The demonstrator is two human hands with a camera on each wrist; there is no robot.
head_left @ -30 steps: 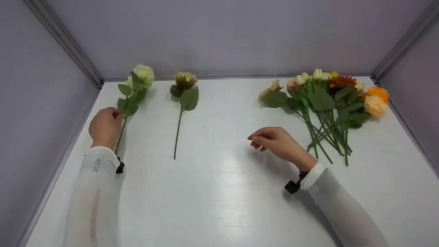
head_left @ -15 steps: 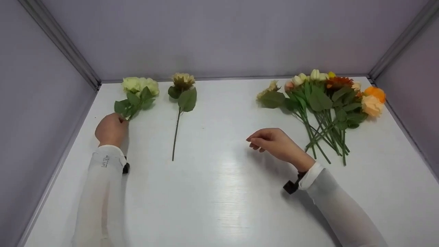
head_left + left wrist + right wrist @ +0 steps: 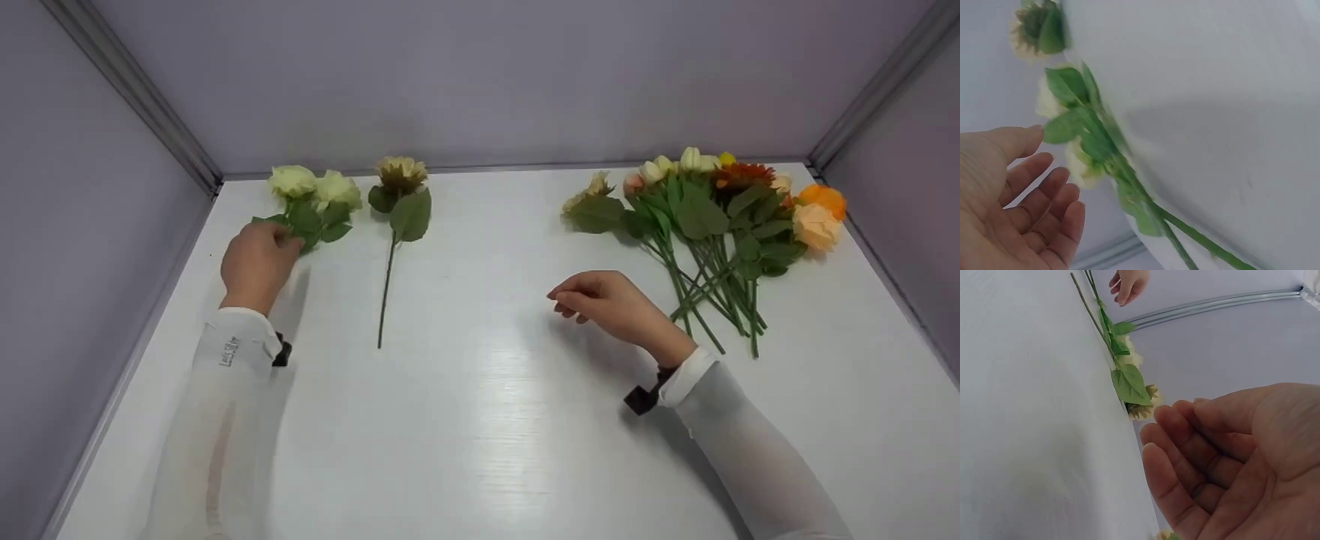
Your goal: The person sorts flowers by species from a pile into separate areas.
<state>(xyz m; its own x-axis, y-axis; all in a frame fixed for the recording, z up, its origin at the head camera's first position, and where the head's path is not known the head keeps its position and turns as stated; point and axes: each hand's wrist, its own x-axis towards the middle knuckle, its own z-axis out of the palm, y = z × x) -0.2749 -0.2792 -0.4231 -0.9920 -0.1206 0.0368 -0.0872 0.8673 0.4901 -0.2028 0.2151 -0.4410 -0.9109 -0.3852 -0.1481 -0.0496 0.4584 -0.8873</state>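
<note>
Two pale green-white roses [image 3: 339, 190] with leafy stems lie at the back left of the table. Over their lower leaves is my left hand [image 3: 259, 262], thumb and fingers apart and loosely bent. The left wrist view shows that hand [image 3: 1033, 197] holding nothing, its thumb tip right at a rose leaf [image 3: 1064, 126]. My right hand [image 3: 604, 304] hovers at right of centre with relaxed, slightly bent fingers and nothing in them. To the right of the roses lies a single beige flower [image 3: 403, 176] with a long thin stem.
A pile of mixed flowers [image 3: 701, 214] lies at the back right, with tulips, an orange bloom [image 3: 823, 201] and a peach bloom [image 3: 816, 226], their stems crossing toward the front. Grey-lilac panels [image 3: 510, 82] enclose the white table [image 3: 420, 435] at the back and sides.
My left hand has lowered the rose it held by the stem and let it go, then lifted slightly. The rose heads now lie side by side. The right hand has barely moved.
</note>
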